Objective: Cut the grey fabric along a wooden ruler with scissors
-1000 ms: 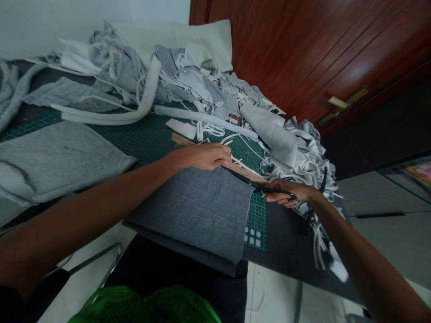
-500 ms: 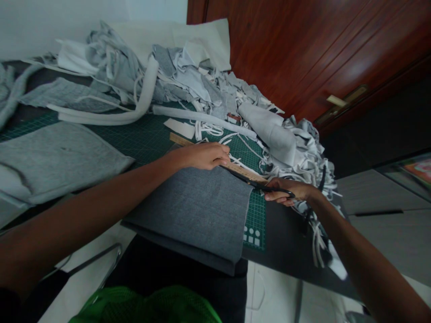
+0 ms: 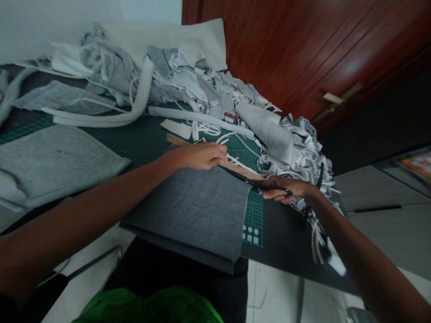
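Note:
Dark grey cloth (image 3: 198, 206) lies over the table's front edge and hangs toward my lap. My left hand (image 3: 208, 155), fingers curled together, grips the cloth at its far edge, beside a wooden ruler (image 3: 240, 169). Black-handled scissors (image 3: 254, 183) are in my right hand (image 3: 281, 187), with fingers wrapped round the handles. Their blades point left along the cloth's far edge, close to the left fingertips. Whether the blades are parted is hard to see. Under the cloth and ruler is a green cutting mat (image 3: 254, 217).
Piled grey and white fabric scraps (image 3: 205, 85) run along the back and right of the table. A light grey cloth piece (image 3: 63, 154) lies at left, near curved white strips (image 3: 101, 117). Beyond the table stands a wooden door (image 3: 286, 54) with a handle (image 3: 333, 98).
The whole view has shifted slightly to the left. Both hands, the scissors and the dark grey cloth look almost the same relative to each other.

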{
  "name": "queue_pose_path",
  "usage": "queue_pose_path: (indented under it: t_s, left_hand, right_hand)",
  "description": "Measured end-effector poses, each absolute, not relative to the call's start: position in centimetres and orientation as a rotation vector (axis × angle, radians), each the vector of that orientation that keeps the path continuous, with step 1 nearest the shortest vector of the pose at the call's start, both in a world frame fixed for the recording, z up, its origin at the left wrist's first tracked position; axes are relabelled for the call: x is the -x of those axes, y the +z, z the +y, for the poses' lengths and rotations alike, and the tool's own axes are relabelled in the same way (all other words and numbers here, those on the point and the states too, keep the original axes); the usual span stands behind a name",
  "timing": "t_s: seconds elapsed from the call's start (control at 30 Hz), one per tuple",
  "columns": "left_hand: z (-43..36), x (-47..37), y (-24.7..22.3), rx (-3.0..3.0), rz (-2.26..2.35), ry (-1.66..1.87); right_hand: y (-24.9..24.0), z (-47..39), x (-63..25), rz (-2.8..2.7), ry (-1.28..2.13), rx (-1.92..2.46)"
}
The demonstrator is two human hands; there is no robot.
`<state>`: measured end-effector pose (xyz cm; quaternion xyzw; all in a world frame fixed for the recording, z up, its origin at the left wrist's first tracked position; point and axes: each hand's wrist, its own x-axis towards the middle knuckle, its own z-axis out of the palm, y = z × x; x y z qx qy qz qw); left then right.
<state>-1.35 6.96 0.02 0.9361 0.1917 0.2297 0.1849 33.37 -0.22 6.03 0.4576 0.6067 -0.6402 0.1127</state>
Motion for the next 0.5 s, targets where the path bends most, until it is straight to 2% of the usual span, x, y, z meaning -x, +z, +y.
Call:
queue_pose_path:
  t_s: [0.5]
  left_hand:
    - [6.9, 1.5, 0.3, -2.602, 0.525, 0.616]
  right_hand:
    - [4.8, 0.0, -34.1, 1.735, -1.974, -1.368]
